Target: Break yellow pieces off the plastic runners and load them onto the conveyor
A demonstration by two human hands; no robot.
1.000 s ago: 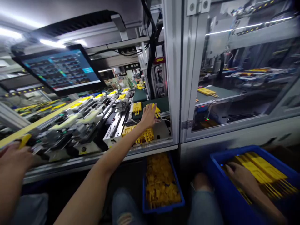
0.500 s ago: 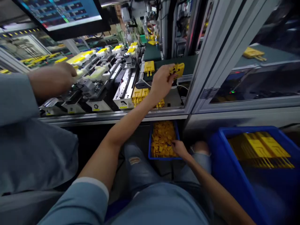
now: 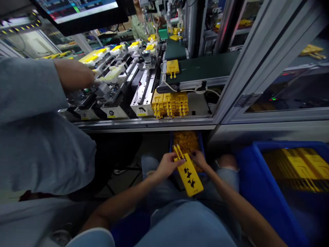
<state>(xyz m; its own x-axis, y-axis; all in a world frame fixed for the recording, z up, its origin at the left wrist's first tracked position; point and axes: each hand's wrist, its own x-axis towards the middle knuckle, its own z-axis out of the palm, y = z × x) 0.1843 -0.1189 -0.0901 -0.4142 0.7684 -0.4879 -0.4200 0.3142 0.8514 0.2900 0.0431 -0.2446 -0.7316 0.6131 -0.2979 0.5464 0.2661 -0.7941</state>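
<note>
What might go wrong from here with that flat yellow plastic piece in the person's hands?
The flat yellow plastic part, held by the left hand and right hand, might slip into the blue plastic bin of loose yellow pieces below. Its thin prongs could bend. A co-worker's hand might get pinched by the metal machine fixtures.

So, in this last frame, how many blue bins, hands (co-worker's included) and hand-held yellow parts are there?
Blue bins: 2 (large blue bin, small blue bin)
Hands: 3 (left hand, right hand, co-worker's hand)
Hand-held yellow parts: 1 (yellow plastic plate)
Total: 6
</note>
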